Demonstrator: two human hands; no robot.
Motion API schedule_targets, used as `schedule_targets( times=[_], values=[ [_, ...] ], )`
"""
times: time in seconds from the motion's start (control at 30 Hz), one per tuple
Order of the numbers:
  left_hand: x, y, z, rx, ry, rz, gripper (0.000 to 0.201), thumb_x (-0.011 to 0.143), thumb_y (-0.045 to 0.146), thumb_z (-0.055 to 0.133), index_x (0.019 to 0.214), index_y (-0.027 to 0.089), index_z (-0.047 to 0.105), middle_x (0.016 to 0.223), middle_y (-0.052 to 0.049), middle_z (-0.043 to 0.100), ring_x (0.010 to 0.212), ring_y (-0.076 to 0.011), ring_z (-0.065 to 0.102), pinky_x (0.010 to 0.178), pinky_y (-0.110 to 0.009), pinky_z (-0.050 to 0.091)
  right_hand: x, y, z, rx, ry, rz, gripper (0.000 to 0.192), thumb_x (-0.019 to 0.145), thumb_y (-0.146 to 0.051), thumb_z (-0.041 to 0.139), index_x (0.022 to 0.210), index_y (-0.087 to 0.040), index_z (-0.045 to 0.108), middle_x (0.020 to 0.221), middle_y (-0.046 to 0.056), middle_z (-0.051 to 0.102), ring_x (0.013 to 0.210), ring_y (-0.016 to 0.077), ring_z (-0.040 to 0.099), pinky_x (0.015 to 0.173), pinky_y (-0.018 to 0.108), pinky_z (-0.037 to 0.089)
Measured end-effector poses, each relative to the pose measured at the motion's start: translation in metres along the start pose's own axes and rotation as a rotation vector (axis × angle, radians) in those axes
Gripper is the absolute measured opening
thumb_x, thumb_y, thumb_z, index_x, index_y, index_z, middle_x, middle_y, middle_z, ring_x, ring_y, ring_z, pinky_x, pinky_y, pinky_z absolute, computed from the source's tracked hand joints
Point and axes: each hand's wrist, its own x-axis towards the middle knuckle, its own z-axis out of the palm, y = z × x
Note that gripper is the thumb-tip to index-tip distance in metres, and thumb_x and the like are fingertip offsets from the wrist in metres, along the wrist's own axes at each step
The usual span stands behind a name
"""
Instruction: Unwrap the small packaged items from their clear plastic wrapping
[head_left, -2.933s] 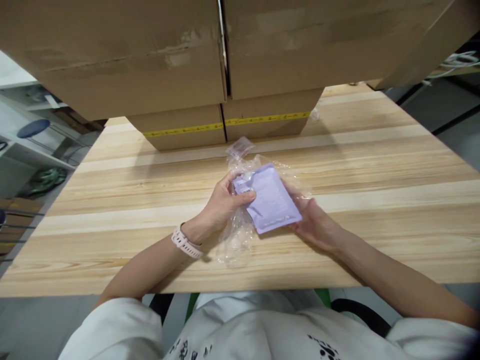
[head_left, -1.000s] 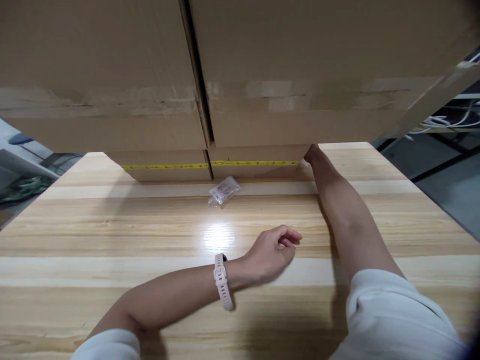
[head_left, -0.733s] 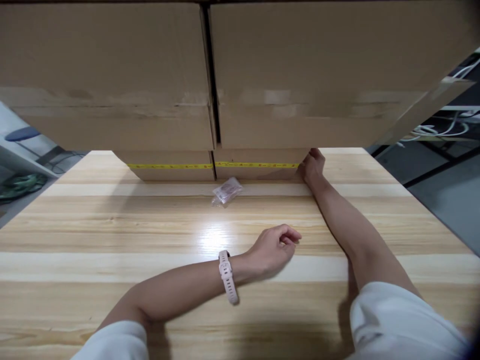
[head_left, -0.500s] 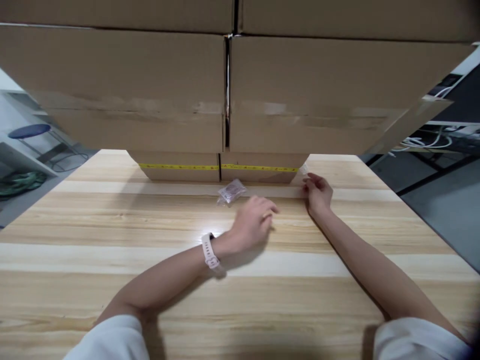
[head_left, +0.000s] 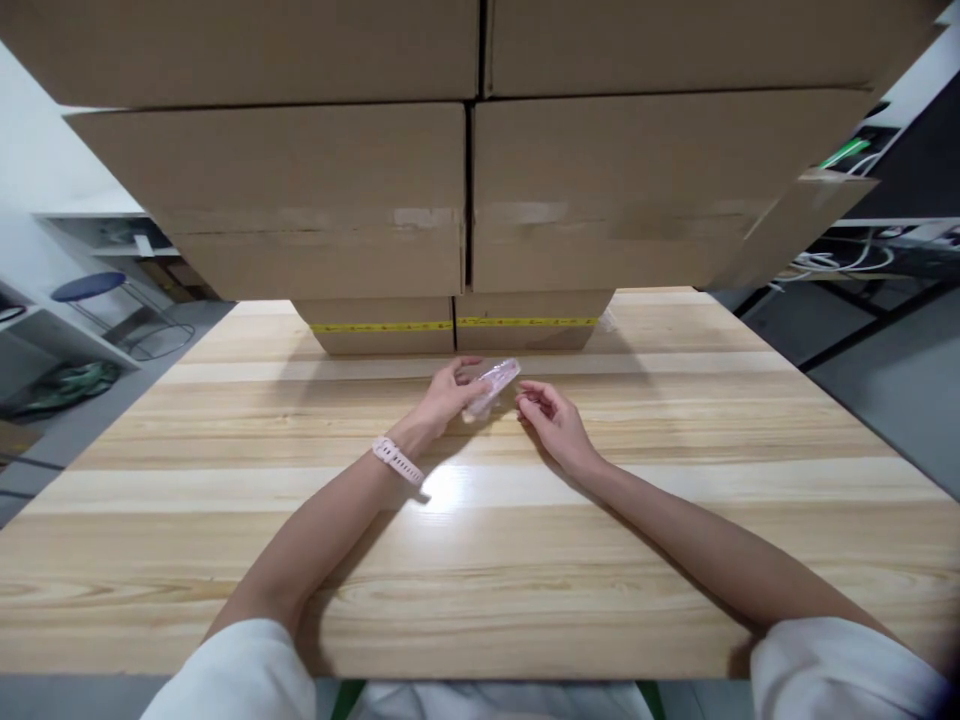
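My left hand (head_left: 445,396) grips one end of a small clear plastic packet (head_left: 498,380) with something pinkish inside, thumb over it and fingers behind. The packet is tilted, held just above the wooden table (head_left: 480,600). Just to its right is my right hand (head_left: 556,424), fingers bent and loosely apart, a small gap between them and the packet. I see nothing held in it. A pale pink watch band (head_left: 397,460) circles my left wrist.
Large cardboard boxes (head_left: 300,200) are stacked beyond my hands, upper ones overhanging. Yellow measuring tape (head_left: 525,322) runs across the lowest boxes. Crumpled clear plastic (head_left: 608,320) lies by their right edge. A blue stool (head_left: 88,287) stands left; white cables (head_left: 840,262) hang at right.
My left hand has moved left and taken hold of the packet, lifting it off the table. My right hand has come leftward from beside the boxes' right edge to the packet.
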Motion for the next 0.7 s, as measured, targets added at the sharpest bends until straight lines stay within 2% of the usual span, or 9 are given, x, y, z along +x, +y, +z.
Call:
schedule_targets(
  times=[0.07,0.13,0.23,0.3,0.4,0.47,0.53,0.63,0.7],
  values=[
    [-0.017,-0.003,-0.001,-0.277,-0.066,-0.146,0.046,0.084,0.018,0.081,0.125,0.012,0.060,0.101,-0.012,0.072,0.075,-0.0153,0.065,0.070,-0.029,0.054,-0.012,-0.006,0.008,0.044,-0.053,-0.004,0.058,0.089,-0.054,0.069,0.137,-0.024,0.058,0.124,0.013,0.068,0.098,0.0210,0.069,0.085,0.039,0.059],
    [-0.034,-0.008,-0.003,-0.462,-0.117,-0.239,0.038,0.085,0.016,0.079,0.120,0.012,0.063,0.097,-0.009,0.071,0.072,-0.0137,0.065,0.068,-0.027,0.055,-0.026,-0.012,0.016,0.073,-0.159,-0.016,0.072,0.089,-0.051,0.072,0.152,-0.029,0.045,0.136,0.015,0.063,0.106,0.0237,0.069,0.090,0.043,0.060],
    [-0.054,-0.013,-0.007,-0.582,-0.158,-0.282,0.034,0.085,0.014,0.078,0.117,0.013,0.066,0.099,-0.007,0.071,0.081,-0.0154,0.069,0.074,-0.028,0.058,-0.045,-0.019,0.025,0.025,-0.302,-0.076,0.097,0.082,-0.044,0.083,0.162,-0.036,0.030,0.142,0.014,0.059,0.105,0.0262,0.070,0.093,0.050,0.061],
    [-0.064,-0.013,-0.009,-0.611,-0.157,-0.275,0.032,0.086,0.013,0.077,0.116,0.013,0.068,0.103,-0.008,0.072,0.085,-0.0154,0.069,0.078,-0.028,0.059,-0.053,-0.023,0.028,-0.076,-0.313,-0.177,0.101,0.077,-0.040,0.087,0.161,-0.038,0.033,0.152,0.013,0.049,0.117,0.0301,0.065,0.099,0.053,0.059],
    [-0.071,-0.011,-0.012,-0.620,-0.151,-0.266,0.033,0.086,0.010,0.075,0.118,0.015,0.069,0.109,-0.008,0.073,0.087,-0.0149,0.070,0.080,-0.027,0.059,-0.057,-0.023,0.026,-0.228,-0.237,-0.327,0.079,0.080,-0.034,0.084,0.151,-0.041,0.050,0.159,0.009,0.038,0.129,0.0311,0.057,0.101,0.052,0.058],
    [-0.073,-0.011,-0.012,-0.613,-0.151,-0.264,0.034,0.086,0.009,0.075,0.119,0.014,0.069,0.110,-0.009,0.073,0.086,-0.0150,0.070,0.080,-0.028,0.060,-0.057,-0.021,0.024,-0.275,-0.160,-0.381,0.053,0.086,-0.029,0.076,0.137,-0.040,0.065,0.148,0.008,0.046,0.112,0.0254,0.063,0.088,0.046,0.062],
    [-0.073,-0.014,-0.012,-0.599,-0.162,-0.273,0.035,0.086,0.010,0.075,0.120,0.013,0.068,0.109,-0.010,0.073,0.086,-0.0160,0.070,0.083,-0.032,0.061,-0.055,-0.020,0.022,-0.285,-0.075,-0.434,0.031,0.089,-0.024,0.068,0.118,-0.035,0.075,0.128,0.008,0.055,0.095,0.0206,0.063,0.072,0.038,0.060],
    [-0.070,-0.020,-0.016,-0.557,-0.179,-0.303,0.030,0.087,0.015,0.076,0.116,0.010,0.069,0.105,-0.011,0.073,0.088,-0.0185,0.071,0.083,-0.036,0.063,-0.052,-0.022,0.019,-0.270,0.035,-0.529,0.018,0.090,-0.023,0.065,0.101,-0.031,0.077,0.099,0.006,0.058,0.088,0.0207,0.060,0.066,0.034,0.054],
    [-0.066,-0.022,-0.022,-0.505,-0.185,-0.327,0.024,0.087,0.018,0.076,0.108,0.009,0.071,0.097,-0.011,0.073,0.082,-0.0184,0.070,0.072,-0.032,0.062,-0.050,-0.026,0.014,-0.262,0.116,-0.539,0.010,0.089,-0.028,0.068,0.097,-0.029,0.075,0.094,0.005,0.058,0.088,0.0214,0.059,0.070,0.036,0.053]
  ],
)
